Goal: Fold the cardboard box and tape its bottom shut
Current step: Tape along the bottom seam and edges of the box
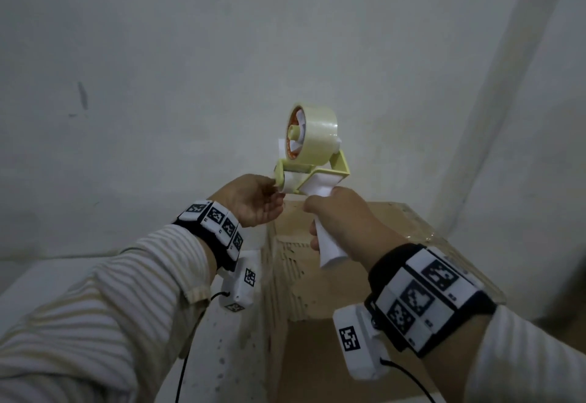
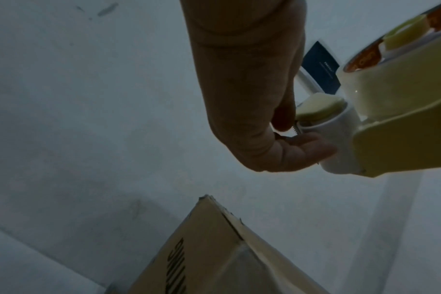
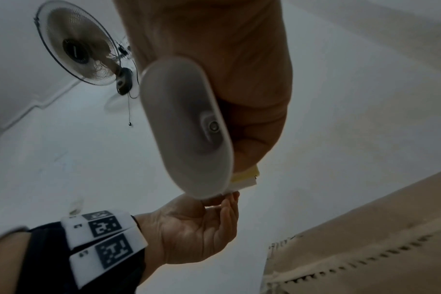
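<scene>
A yellow and white tape dispenser (image 1: 312, 177) with a roll of clear tape (image 1: 315, 136) is held up above the cardboard box (image 1: 320, 301). My right hand (image 1: 341, 222) grips its white handle (image 3: 186, 127). My left hand (image 1: 253, 199) is at the dispenser's front, thumb and fingers pinching at the toothed cutter and white roller (image 2: 332, 139); whether a tape end is between them cannot be seen. The box (image 2: 209, 254) stands below both hands, a corner pointing up, with clear tape on its upper face (image 3: 365, 246).
A white wall (image 1: 158, 85) stands close behind the box, with a corner pillar (image 1: 507, 117) at the right. A wall fan (image 3: 81, 45) hangs high up. A dark sign (image 2: 320, 67) is mounted on the wall. The box rests on a white surface (image 1: 228, 355).
</scene>
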Tool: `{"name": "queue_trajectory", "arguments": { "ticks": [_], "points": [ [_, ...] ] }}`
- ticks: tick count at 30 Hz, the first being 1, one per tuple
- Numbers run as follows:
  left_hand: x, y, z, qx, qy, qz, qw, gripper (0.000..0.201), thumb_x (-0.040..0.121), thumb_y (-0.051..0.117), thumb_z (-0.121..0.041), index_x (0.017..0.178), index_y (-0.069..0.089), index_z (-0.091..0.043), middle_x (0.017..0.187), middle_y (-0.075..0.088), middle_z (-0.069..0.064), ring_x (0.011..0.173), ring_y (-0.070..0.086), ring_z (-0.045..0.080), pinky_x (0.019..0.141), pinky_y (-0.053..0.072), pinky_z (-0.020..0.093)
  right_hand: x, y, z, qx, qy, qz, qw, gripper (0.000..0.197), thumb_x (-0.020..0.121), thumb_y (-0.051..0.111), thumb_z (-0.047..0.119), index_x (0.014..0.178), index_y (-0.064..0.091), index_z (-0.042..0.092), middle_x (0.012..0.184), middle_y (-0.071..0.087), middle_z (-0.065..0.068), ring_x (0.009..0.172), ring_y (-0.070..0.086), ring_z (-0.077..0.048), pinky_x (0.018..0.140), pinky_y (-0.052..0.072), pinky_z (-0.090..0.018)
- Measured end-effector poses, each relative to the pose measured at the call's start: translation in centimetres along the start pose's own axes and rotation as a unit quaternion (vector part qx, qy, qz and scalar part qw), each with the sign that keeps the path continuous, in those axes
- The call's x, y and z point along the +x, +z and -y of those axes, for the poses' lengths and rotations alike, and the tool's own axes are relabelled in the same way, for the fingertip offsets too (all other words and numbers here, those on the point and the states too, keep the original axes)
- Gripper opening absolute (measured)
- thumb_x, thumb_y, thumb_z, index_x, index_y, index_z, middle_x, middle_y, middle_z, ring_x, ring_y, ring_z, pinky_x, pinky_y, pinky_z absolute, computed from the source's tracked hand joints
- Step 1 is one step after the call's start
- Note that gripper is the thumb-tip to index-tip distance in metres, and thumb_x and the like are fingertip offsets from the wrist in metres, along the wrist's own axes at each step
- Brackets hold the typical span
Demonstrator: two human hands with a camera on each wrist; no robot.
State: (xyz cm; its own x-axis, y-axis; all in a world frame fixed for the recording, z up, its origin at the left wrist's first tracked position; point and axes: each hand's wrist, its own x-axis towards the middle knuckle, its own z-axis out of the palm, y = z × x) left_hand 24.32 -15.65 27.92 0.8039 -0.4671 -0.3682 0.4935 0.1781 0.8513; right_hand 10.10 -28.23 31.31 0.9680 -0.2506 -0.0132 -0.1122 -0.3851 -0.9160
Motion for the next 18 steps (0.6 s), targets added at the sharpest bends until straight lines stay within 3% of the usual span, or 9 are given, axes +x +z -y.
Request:
{"name": "queue_trajectory", "arguments": {
  "ticks": [2, 7, 9, 11, 13, 15, 17, 18],
  "points": [
    [1.3, -1.1, -0.4, 0.023, -0.012, -0.016, 1.0, 0.028, 0.096, 0.04, -0.015, 0.077, 0.056, -0.004, 0.045, 0.054, 0.004, 0.036, 0.055, 0.012, 0.044, 0.054, 0.02, 1.2, 1.4, 0.5, -0.018, 0.012, -0.013, 1.0, 0.009, 0.085, 0.057, 0.014, 0.078, 0.053, 0.011, 0.065, 0.055, -0.012, 0.054, 0.055, -0.028, 0.06, 0.05, -0.038],
    [4.7, -2.2, -0.6, 0.114, -0.005, -0.036, 0.993, 0.03, 0.094, 0.038, -0.01, 0.068, 0.053, -0.008, 0.037, 0.048, 0.001, 0.03, 0.048, 0.01, 0.04, 0.047, 0.016, 3.2, 4.1, 1.5, -0.117, 0.03, -0.016, 0.993, 0.013, 0.085, 0.053, 0.016, 0.074, 0.052, 0.01, 0.07, 0.057, -0.012, 0.071, 0.06, -0.033, 0.079, 0.054, -0.051],
    [5.4, -2.5, -0.8, 0.157, 0.013, -0.052, 0.986, 0.031, 0.094, 0.037, -0.005, 0.065, 0.049, -0.008, 0.038, 0.047, 0.0, 0.03, 0.045, 0.007, 0.038, 0.043, 0.016, 3.7, 4.6, 1.9, -0.152, 0.048, -0.006, 0.987, 0.012, 0.086, 0.051, 0.017, 0.077, 0.052, 0.01, 0.078, 0.058, -0.014, 0.078, 0.062, -0.035, 0.08, 0.054, -0.048],
    [6.0, -2.9, -0.9, 0.187, 0.025, -0.069, 0.98, 0.036, 0.095, 0.036, 0.005, 0.062, 0.038, -0.009, 0.042, 0.044, 0.004, 0.026, 0.045, 0.004, 0.033, 0.035, 0.008, 3.9, 5.0, 2.1, -0.185, 0.073, 0.008, 0.98, 0.013, 0.086, 0.052, 0.017, 0.075, 0.049, 0.01, 0.08, 0.057, -0.013, 0.074, 0.059, -0.032, 0.068, 0.048, -0.038],
    [6.3, -3.3, -0.9, 0.241, 0.052, -0.079, 0.966, 0.042, 0.095, 0.036, 0.009, 0.06, 0.032, -0.013, 0.048, 0.041, 0.006, 0.024, 0.044, -0.003, 0.034, 0.035, 0.007, 4.0, 5.3, 2.1, -0.209, 0.09, 0.024, 0.973, 0.018, 0.087, 0.052, 0.014, 0.073, 0.042, 0.011, 0.077, 0.056, -0.013, 0.069, 0.054, -0.028, 0.067, 0.04, -0.031],
    [8.1, -3.9, -0.8, 0.29, 0.068, -0.084, 0.951, 0.041, 0.093, 0.039, 0.008, 0.058, 0.034, -0.011, 0.052, 0.042, 0.008, 0.03, 0.044, 0.004, 0.037, 0.033, 0.011, 4.0, 5.6, 2.3, -0.22, 0.099, 0.027, 0.97, 0.017, 0.09, 0.048, 0.015, 0.075, 0.041, 0.011, 0.078, 0.055, -0.016, 0.072, 0.053, -0.027, 0.069, 0.039, -0.032],
    [9.0, -3.9, -0.9, 0.28, 0.057, -0.111, 0.952, 0.034, 0.089, 0.042, 0.005, 0.057, 0.04, -0.006, 0.057, 0.041, 0.011, 0.044, 0.04, 0.02, 0.046, 0.033, 0.023, 4.0, 5.9, 2.6, -0.232, 0.099, 0.019, 0.968, 0.018, 0.093, 0.043, 0.018, 0.077, 0.045, 0.009, 0.082, 0.056, -0.017, 0.074, 0.053, -0.027, 0.069, 0.04, -0.031],
    [9.7, -4.0, -0.8, 0.288, 0.061, -0.119, 0.948, 0.033, 0.088, 0.042, 0.004, 0.057, 0.042, -0.005, 0.058, 0.041, 0.011, 0.047, 0.038, 0.019, 0.049, 0.032, 0.024, 4.1, 6.0, 2.7, -0.242, 0.101, 0.018, 0.965, 0.02, 0.095, 0.041, 0.018, 0.077, 0.045, 0.009, 0.084, 0.056, -0.017, 0.075, 0.053, -0.027, 0.069, 0.04, -0.03]
  ]
}}
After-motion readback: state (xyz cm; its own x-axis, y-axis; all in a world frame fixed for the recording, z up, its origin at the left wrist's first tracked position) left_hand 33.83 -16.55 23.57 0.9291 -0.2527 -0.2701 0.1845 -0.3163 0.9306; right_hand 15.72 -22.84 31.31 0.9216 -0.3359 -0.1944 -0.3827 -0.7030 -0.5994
